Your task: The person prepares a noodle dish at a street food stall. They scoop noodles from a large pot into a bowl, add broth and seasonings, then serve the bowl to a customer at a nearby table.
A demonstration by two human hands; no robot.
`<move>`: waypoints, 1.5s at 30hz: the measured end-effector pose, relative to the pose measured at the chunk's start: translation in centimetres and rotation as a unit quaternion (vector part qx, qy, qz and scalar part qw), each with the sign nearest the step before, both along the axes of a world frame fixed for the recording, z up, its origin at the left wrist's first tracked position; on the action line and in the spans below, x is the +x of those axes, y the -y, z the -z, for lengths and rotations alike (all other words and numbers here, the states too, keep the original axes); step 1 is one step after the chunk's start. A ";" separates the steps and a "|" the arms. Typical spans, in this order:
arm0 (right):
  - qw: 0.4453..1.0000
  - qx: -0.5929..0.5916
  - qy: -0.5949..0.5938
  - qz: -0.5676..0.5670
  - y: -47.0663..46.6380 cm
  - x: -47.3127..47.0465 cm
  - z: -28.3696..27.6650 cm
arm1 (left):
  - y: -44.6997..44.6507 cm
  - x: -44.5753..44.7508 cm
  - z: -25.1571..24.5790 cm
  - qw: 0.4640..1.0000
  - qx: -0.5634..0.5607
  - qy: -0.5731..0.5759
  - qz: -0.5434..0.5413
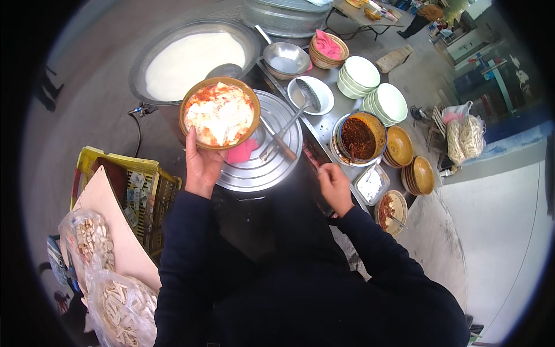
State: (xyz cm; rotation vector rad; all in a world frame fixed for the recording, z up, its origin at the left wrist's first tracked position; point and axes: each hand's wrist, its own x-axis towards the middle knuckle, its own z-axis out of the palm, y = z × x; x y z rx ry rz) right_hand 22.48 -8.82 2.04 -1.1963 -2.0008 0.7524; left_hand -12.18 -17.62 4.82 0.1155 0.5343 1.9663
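Observation:
My left hand (202, 167) holds up a brown bowl (256, 126) from its near side, thumb against the rim. White curd-like food (221, 112) streaked with red sauce fills it. Below the bowl lies a round ridged metal lid (284, 173), with a pink cloth (242, 152) and long-handled utensils on top. My right hand (334, 186) is curled by the front edge of the metal table (323, 130); whether its fingers grip anything is hidden. Nearest to it are a pot of dark red chili sauce (358, 135) and a clear tub of white seasoning (372, 184).
A wide metal pot of white curd (195, 60) stands ahead left. Along the table are a skimmer (308, 93) in a white bowl, pale green bowls (359, 73), brown bowls (418, 175) and a bowl of reddish topping (386, 210). A yellow crate (117, 156) holds banknotes at left.

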 end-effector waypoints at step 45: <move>0.986 -0.066 -0.153 0.016 5.0 12.7 -9.8 | -3.5 21.8 9.5 0.936 -0.091 0.080 0.331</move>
